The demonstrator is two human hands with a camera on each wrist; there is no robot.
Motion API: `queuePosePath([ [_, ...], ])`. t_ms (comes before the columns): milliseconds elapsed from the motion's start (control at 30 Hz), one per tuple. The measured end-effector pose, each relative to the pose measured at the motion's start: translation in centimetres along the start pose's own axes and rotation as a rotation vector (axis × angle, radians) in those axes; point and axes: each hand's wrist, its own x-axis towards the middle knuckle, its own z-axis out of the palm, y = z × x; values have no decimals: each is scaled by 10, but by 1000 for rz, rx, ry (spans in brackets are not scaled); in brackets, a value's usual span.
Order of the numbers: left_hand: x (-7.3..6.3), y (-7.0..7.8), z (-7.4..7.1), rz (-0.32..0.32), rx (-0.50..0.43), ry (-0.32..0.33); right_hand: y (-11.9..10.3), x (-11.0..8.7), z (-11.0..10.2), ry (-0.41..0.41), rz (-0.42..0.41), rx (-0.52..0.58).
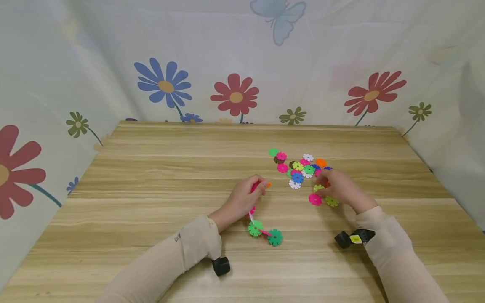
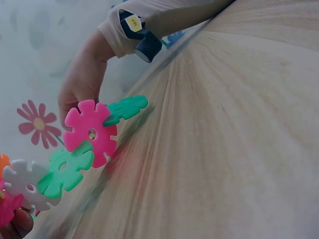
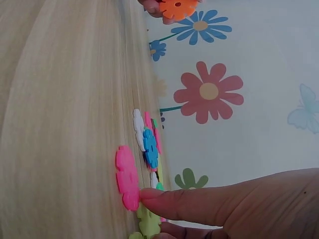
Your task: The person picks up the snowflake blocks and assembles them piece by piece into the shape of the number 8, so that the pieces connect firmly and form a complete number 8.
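Note:
My left hand grips one end of a chain of slotted plastic flower discs, just above the table. In the left wrist view the chain shows a white disc, a light green disc, a pink disc and a darker green disc slotted together. An orange disc is at the held end. My right hand reaches down to loose discs at the pile's near right side. Its thumb tip lies right by a loose pink disc and a yellow-green disc, thumb and fingers apart.
Loose discs in several colours lie in a loose pile on the wooden table, including a blue disc, a white disc and an orange disc. A flower-printed curtain hangs behind and at both sides.

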Motion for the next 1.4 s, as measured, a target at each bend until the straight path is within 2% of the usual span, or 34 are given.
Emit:
queuePosePath([
  [200, 0, -1, 1, 8, 15, 4, 1, 0, 1, -5, 21, 23],
  [433, 0, -2, 2, 8, 2, -7, 5, -4, -4, 1, -16, 72],
  [567, 1, -2, 1, 19, 5, -9, 2, -6, -10, -8, 16, 119],
  [700, 1, -2, 1, 28, 11, -11, -7, -4, -10, 7, 29, 193],
  [967, 0, -2, 2, 99, 39, -18, -27, -1, 4, 96, -38, 372],
  [1200, 0, -1, 2, 110, 50, -37, -42, -2, 13, 77, -88, 568],
  [1400, -1, -1, 3, 122, 56, -43, -58, -1, 25, 71, -143, 633],
])
